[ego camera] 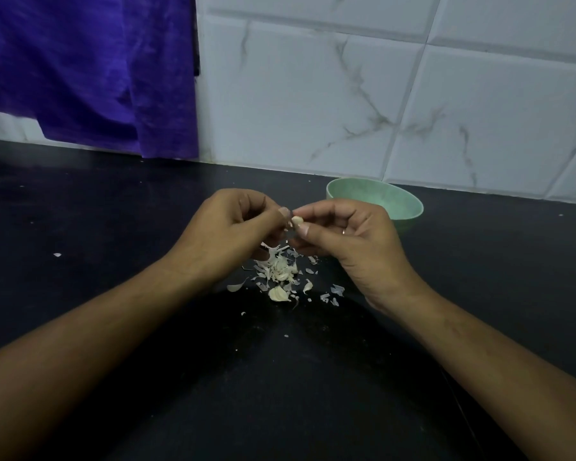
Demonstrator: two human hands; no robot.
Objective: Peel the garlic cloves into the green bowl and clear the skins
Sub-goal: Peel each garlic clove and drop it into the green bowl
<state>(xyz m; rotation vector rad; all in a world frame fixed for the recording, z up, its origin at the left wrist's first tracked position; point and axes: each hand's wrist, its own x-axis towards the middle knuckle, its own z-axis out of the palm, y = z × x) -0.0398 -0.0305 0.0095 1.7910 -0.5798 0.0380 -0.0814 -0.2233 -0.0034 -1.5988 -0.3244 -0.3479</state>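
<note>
Right, closest to us on the dark counter (120, 234), well to the near side of the green bowl (391, 198), we have the pile of skins (277, 268). The papery flakes lie directly under the working hands, which by our reckoning is deliberate: everything drops into one patch, easy to sweep up later. At the edge of that pile furthest from the bowl lies a loose clove (277, 294), apparently unpeeled and within easy reach for the next round.

Up a level, both hands hover over the pile, just short of the bowl and slightly to its left. Our left hand (228, 227) is curled, thumb and fingertips pinching one side of the garlic clove (297, 220). Our right hand (346, 236), a ring (343, 232) on one finger, is curled as well, with thumb and forefinger nipping the other side. We'd say one hand steadies while the other picks at the skin, though which does which is too small to tell.

Then the bowl itself, right behind the right hand's knuckles, a short drop away once the clove is bare. We can't see its bottom. Beyond the bowl rises the tiled wall (363, 94), and far to the bowl's left hangs a purple cloth (87, 71).
</note>
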